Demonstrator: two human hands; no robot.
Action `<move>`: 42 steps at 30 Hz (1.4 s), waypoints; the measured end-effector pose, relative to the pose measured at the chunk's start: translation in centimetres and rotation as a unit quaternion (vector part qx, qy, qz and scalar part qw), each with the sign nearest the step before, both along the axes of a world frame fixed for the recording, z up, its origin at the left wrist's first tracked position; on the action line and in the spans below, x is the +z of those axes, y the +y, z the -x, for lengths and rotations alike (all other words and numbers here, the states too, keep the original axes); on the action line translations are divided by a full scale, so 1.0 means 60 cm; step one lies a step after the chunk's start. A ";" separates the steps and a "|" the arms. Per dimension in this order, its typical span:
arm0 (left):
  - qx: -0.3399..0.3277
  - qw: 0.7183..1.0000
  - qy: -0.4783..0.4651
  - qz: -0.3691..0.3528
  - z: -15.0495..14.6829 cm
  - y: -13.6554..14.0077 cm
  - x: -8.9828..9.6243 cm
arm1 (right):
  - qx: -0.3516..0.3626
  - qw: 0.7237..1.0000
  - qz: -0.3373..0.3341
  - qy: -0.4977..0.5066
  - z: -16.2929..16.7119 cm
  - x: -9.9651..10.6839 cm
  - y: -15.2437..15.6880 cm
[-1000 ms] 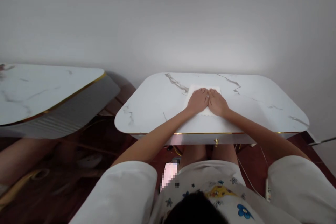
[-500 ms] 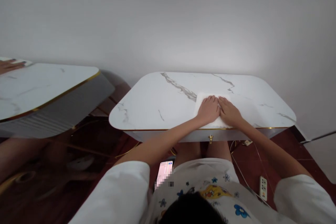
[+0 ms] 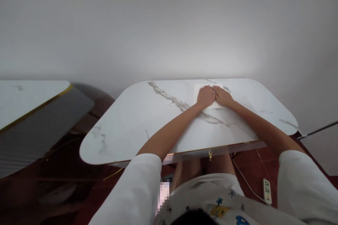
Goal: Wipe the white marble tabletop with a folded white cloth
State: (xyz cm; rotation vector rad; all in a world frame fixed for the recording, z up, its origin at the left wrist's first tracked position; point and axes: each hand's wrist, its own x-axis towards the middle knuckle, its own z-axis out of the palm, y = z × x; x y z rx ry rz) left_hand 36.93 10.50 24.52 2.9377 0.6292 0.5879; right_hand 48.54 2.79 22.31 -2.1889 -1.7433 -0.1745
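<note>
A white wipe or cloth [image 3: 196,93] lies flat near the far edge of a white marble-patterned tabletop [image 3: 132,123]. Both of my hands press down on it side by side, thumbs touching. My left hand [image 3: 206,96] rests with its palm down and fingers pointing away from me. Beside it my right hand [image 3: 222,96] also lies palm down, angled toward the left. The cloth is partly hidden beneath them, and its edges show to the left and in front.
A brass knob [image 3: 210,155] juts from the table's front. A second marble-topped table [image 3: 31,98] stands at the left. Behind is a pale wall [image 3: 169,24]. A power strip [image 3: 267,190] and cable lie on the red floor. A phone [image 3: 163,195] shows low, partly blurred out.
Both hands have slid the cloth away from me, from near the front edge to near the far edge. My view has shifted, and the other person's hand at left is out of view.
</note>
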 end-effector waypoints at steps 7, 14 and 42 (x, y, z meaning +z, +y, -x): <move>0.040 0.999 0.015 0.001 -0.053 0.084 -0.002 | 0.018 1.000 -0.001 0.015 -0.062 -0.004 0.104; 0.058 0.998 0.019 0.003 -0.108 0.122 -0.002 | 0.014 1.000 -0.002 0.025 -0.116 0.001 0.150; -0.028 0.996 0.075 0.027 0.175 -0.091 -0.016 | 0.004 1.000 -0.009 -0.005 0.182 -0.015 -0.124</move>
